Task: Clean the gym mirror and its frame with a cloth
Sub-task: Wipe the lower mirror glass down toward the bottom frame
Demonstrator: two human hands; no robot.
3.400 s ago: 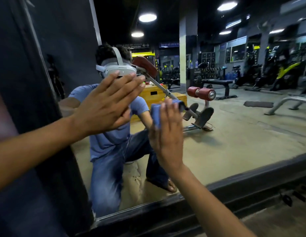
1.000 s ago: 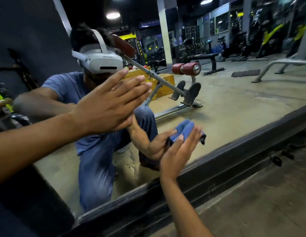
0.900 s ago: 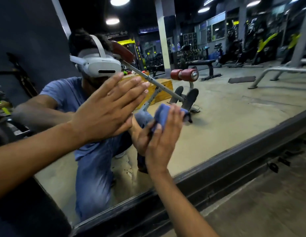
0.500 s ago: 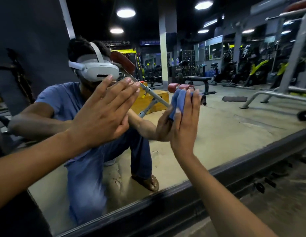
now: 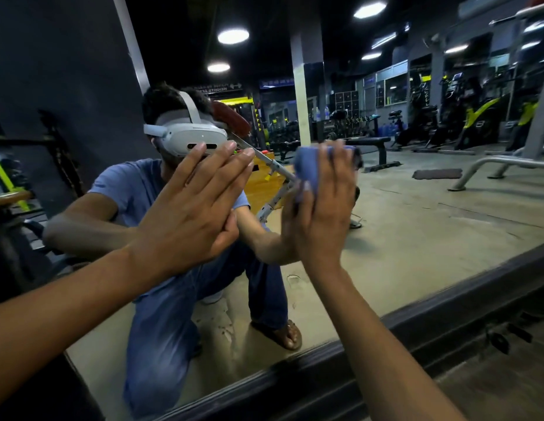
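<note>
My right hand (image 5: 322,214) presses the blue cloth (image 5: 310,170) under straight fingers against the mirror (image 5: 416,226) (well above its bottom frame (image 5: 386,338)), my left hand (image 5: 191,214) flat, open.

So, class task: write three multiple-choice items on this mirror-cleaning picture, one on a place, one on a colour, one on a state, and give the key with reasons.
1. Where is the cloth?
A. On the floor
B. Under the right hand, against the mirror
C. On the frame

2. What colour is the cloth?
A. Blue
B. Yellow
C. White

3. How is the left hand?
A. Clenched in a fist
B. Gripping the frame
C. Flat, fingers straight, at the glass

Key: 1 B, blue fabric shows above the straight right fingers at the glass. 2 A, the fabric is plainly blue. 3 C, its fingers are extended and it holds nothing.
</note>
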